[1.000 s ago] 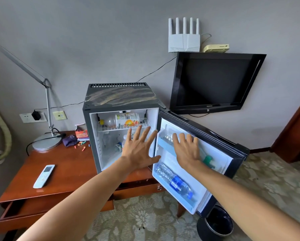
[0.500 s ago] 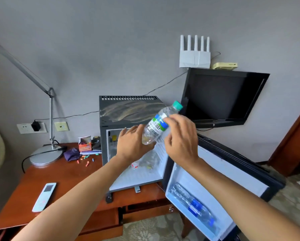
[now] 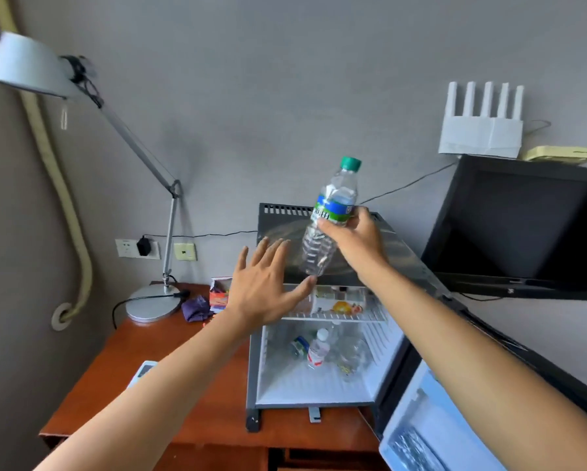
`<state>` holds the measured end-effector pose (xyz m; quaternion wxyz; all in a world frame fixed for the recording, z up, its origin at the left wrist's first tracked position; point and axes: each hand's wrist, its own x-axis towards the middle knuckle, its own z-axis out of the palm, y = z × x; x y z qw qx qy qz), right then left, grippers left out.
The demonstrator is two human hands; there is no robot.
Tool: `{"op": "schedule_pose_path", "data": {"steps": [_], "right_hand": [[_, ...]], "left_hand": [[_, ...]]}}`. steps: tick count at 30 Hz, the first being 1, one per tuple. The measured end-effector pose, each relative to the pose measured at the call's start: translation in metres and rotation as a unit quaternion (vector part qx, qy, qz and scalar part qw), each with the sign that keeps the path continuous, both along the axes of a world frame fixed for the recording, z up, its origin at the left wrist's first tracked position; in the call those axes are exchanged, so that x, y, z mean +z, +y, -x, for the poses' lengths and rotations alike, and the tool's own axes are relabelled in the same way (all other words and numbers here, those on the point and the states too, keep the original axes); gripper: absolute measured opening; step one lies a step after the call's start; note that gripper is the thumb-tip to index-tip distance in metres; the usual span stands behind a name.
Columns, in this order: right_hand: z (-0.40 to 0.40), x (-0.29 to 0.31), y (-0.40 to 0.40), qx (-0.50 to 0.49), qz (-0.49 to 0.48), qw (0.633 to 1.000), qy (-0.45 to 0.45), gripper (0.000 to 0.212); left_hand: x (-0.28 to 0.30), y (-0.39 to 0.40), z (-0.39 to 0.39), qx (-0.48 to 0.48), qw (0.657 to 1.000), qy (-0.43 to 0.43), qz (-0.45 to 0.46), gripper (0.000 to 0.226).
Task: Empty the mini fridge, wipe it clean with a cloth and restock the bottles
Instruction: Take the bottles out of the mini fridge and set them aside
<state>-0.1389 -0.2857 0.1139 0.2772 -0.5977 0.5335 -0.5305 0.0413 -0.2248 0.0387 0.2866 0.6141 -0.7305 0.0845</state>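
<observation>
- Nearest the camera, both our forearms are reaching out over the wooden desk (image 3: pixel 217 426) toward the mini fridge (image 3: pixel 322 368).
- We are holding our left hand (image 3: pixel 265 287) open, fingers spread and straight, gripping nothing, hovering just beside the bottom end of the water bottle (image 3: pixel 329 219).
- We are gripping that bottle with our right hand (image 3: pixel 356 239), fingers and thumb curled round its middle below the blue-green label; green cap pointing up, body tilted.
- Bottle is hanging in the air above the fridge's top panel, not resting on it.
- Step, as we are reading it: emptying stage, with this bottle out and looking for a spot to park.
- Fridge is far from empty: a carton-like item is lying on the wire shelf (image 3: pixel 339 314), a white-capped bottle (image 3: pixel 319 348) and other clear bottles are sitting on the floor of the cavity, and another bottle is showing blurred in the door (image 3: pixel 431 430) rack at lower right.
- Next move is probably calling for setting the bottle down upright, on the fridge top or the desk, then going back in.
- Room: fridge top is looking flat and open, but the TV (image 3: pixel 519 229) corner is crowding its right side.
- Desk left of the fridge is offering space; lamp base (image 3: pixel 154 305), purple cloth (image 3: pixel 197 309), small box and a remote (image 3: pixel 142 372) are taking up the far and left parts.
- Open door is blocking the right side low down, so we are judging leftward clearance as easier.
</observation>
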Motion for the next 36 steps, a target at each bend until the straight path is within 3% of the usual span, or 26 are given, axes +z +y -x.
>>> {"op": "schedule_pose_path", "data": {"steps": [6, 12, 26, 33, 36], "right_hand": [[-0.012, 0.015, -0.073, 0.022, 0.019, 0.995, 0.091, 0.054], [-0.028, 0.016, -0.115, 0.056, -0.002, 0.992, 0.11, 0.056], [-0.041, 0.012, -0.128, 0.057, -0.048, 0.991, 0.109, 0.062], [-0.045, 0.013, -0.122, 0.05, -0.048, 0.991, 0.113, 0.09], [-0.044, 0.014, -0.119, 0.048, -0.045, 0.992, 0.11, 0.078]], "left_hand": [[0.009, -0.025, -0.012, 0.056, 0.997, -0.051, -0.027, 0.092], [0.001, -0.038, -0.021, 0.084, 0.994, -0.063, -0.032, 0.09], [-0.003, -0.055, -0.04, 0.055, 0.996, -0.058, -0.04, 0.089], [-0.002, -0.058, -0.044, 0.037, 0.996, -0.061, -0.046, 0.091], [-0.002, -0.059, -0.043, 0.033, 0.996, -0.066, -0.045, 0.091]]}}
